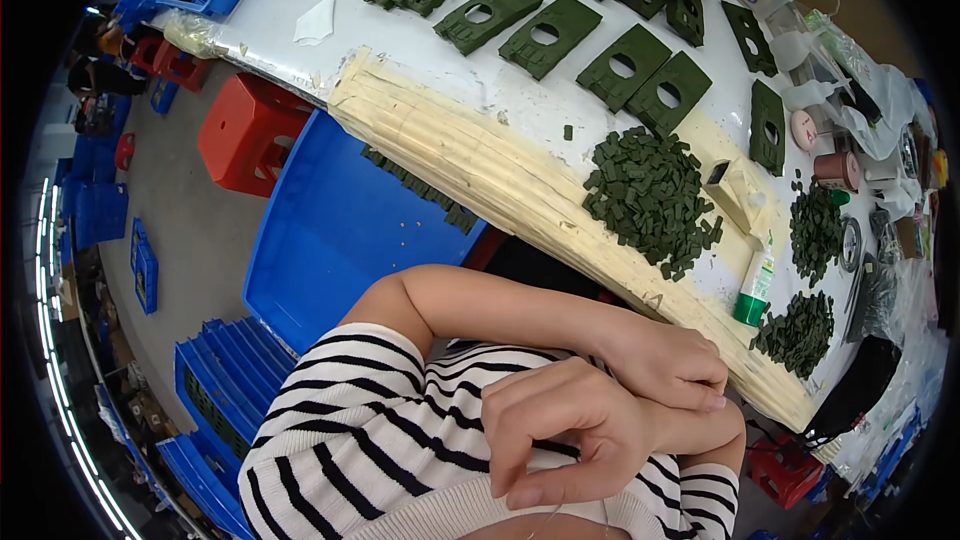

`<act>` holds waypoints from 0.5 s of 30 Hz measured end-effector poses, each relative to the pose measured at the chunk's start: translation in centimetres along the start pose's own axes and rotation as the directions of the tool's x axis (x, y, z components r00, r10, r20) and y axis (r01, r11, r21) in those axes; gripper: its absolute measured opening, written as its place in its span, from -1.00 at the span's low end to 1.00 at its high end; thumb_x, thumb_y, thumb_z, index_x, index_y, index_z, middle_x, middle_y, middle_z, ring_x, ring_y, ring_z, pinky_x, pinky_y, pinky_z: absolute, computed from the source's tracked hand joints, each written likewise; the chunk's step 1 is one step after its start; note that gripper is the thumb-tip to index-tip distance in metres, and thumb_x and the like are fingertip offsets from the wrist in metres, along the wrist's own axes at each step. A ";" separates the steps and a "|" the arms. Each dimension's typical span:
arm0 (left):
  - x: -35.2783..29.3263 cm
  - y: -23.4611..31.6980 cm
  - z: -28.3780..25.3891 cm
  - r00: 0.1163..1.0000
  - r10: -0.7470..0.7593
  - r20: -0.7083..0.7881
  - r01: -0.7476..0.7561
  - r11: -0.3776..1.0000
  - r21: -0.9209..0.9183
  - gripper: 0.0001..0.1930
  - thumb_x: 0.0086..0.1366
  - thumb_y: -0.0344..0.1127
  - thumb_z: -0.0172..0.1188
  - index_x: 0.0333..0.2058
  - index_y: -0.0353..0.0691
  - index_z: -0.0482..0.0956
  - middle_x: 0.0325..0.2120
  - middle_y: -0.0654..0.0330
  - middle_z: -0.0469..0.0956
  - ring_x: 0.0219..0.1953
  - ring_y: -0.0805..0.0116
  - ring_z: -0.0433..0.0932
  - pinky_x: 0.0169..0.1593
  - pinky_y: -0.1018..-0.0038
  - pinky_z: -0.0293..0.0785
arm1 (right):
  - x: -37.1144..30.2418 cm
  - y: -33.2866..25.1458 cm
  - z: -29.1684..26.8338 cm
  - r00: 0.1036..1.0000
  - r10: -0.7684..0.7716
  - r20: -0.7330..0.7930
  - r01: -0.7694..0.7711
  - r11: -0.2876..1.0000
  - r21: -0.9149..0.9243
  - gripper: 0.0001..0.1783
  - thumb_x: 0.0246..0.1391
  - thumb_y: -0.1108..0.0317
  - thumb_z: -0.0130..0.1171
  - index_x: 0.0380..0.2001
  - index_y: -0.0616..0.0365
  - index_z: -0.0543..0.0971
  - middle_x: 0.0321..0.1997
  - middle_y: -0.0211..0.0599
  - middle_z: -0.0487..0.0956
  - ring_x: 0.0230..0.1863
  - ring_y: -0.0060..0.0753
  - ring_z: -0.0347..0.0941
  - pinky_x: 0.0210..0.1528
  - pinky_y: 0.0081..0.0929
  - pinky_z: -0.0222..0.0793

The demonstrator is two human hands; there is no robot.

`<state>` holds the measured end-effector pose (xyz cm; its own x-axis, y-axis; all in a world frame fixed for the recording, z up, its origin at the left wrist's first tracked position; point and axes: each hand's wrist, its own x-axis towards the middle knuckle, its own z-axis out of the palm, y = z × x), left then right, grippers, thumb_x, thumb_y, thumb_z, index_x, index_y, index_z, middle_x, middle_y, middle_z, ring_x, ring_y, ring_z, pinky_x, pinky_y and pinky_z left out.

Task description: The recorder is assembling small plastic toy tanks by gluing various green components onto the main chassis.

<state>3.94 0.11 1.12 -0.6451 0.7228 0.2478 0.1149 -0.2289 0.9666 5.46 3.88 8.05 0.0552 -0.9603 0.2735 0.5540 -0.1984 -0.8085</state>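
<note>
My left forearm crosses my body, and my left hand (672, 365) lies against my right forearm near the table edge, its fingers curled in. Whether anything is inside those fingers is hidden. Below it, my right hand (570, 425) is bent back before the striped shirt (370, 440). Its fingers curve toward the thumb, tips close together near the collar; a thin line shows below them, and I cannot tell whether they hold it. Nearest on the table are a white glue bottle with a green cap (756, 285) and a heap of small dark green plastic pieces (650, 198).
Flat green plastic parts with round holes (548, 35) lie in a row across the white table (420, 65). Cream padding (480, 155) runs along its edge. Two smaller heaps (797, 333) lie at the right. A blue bin (340, 215) and red stool (250, 135) stand left.
</note>
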 end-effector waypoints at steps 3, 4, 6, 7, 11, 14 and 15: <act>-2.3 1.9 -1.5 0.999 0.031 0.009 -0.030 0.998 -0.051 -0.67 0.42 -0.16 -0.06 -0.30 -0.35 0.48 -0.41 0.07 0.51 -0.27 0.14 0.49 -0.15 0.33 0.40 | -0.8 -0.1 -0.5 0.997 0.078 0.014 -0.078 0.997 -0.014 -0.86 0.01 0.44 0.31 -0.38 0.28 0.60 -0.46 -0.29 0.57 -0.45 -0.34 0.44 -0.39 -0.47 0.31; -3.0 2.4 -2.1 1.000 0.028 0.013 -0.027 0.994 -0.102 -0.68 0.42 -0.18 -0.06 -0.33 -0.35 0.48 -0.43 0.09 0.52 -0.31 0.18 0.50 -0.19 0.35 0.40 | -0.9 -0.2 -0.6 0.999 0.042 0.033 -0.041 0.999 -0.028 -0.85 0.02 0.42 0.31 -0.37 0.28 0.61 -0.45 -0.29 0.57 -0.44 -0.33 0.45 -0.37 -0.46 0.31; -5.1 4.0 -3.5 0.999 -0.034 -0.022 0.029 0.982 -0.189 -0.73 0.40 -0.24 -0.01 -0.36 -0.35 0.49 -0.46 0.13 0.53 -0.37 0.30 0.51 -0.29 0.43 0.40 | -1.0 -0.5 -0.9 0.997 -0.034 0.074 0.038 0.998 -0.050 -0.82 0.03 0.39 0.32 -0.35 0.28 0.61 -0.44 -0.28 0.58 -0.41 -0.31 0.45 -0.34 -0.44 0.32; -6.6 5.4 -4.4 0.994 -0.090 -0.065 0.073 0.971 -0.227 -0.77 0.38 -0.29 0.04 -0.38 -0.35 0.50 -0.47 0.15 0.54 -0.40 0.38 0.52 -0.34 0.48 0.39 | -1.3 -0.9 -1.3 0.994 -0.022 0.105 0.027 0.998 -0.054 -0.79 0.04 0.35 0.32 -0.33 0.29 0.61 -0.44 -0.28 0.57 -0.39 -0.26 0.46 -0.30 -0.41 0.33; -12.1 9.4 -9.4 0.484 0.263 -0.834 0.322 0.833 0.450 -0.88 0.23 -0.39 0.21 -0.28 -0.28 0.58 -0.33 0.23 0.57 -0.31 0.50 0.51 -0.26 0.57 0.39 | -4.4 -2.4 -3.5 0.991 -0.045 -0.127 0.022 0.984 -0.175 -0.84 -0.04 0.41 0.33 -0.41 0.29 0.63 -0.41 -0.23 0.60 -0.40 -0.31 0.46 -0.30 -0.42 0.33; -17.9 9.6 -16.6 0.296 0.644 -0.705 0.887 0.088 0.453 -0.78 0.15 -0.26 0.32 -0.24 -0.19 0.63 -0.32 0.19 0.56 -0.23 0.29 0.47 -0.16 0.42 0.39 | -6.6 -3.0 -3.6 0.961 -0.078 -0.267 0.020 0.977 -0.213 -0.81 -0.06 0.36 0.35 -0.44 0.29 0.63 -0.45 -0.24 0.60 -0.40 -0.31 0.46 -0.30 -0.42 0.33; -18.8 9.4 -18.1 0.293 0.616 -0.732 0.910 0.054 0.410 -0.76 0.13 -0.23 0.34 -0.26 -0.19 0.63 -0.31 0.16 0.54 -0.21 0.24 0.43 -0.13 0.38 0.37 | -7.1 -3.3 -3.4 0.941 -0.084 -0.326 0.011 0.975 -0.220 -0.79 -0.08 0.34 0.36 -0.46 0.30 0.64 -0.46 -0.24 0.60 -0.40 -0.30 0.45 -0.29 -0.41 0.34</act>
<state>3.53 -27.42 4.33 -0.6709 -0.4060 0.6205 -0.2712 0.9132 0.3043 0.41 10.70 7.04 -0.2659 -0.9513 0.1558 0.3581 -0.2475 -0.9003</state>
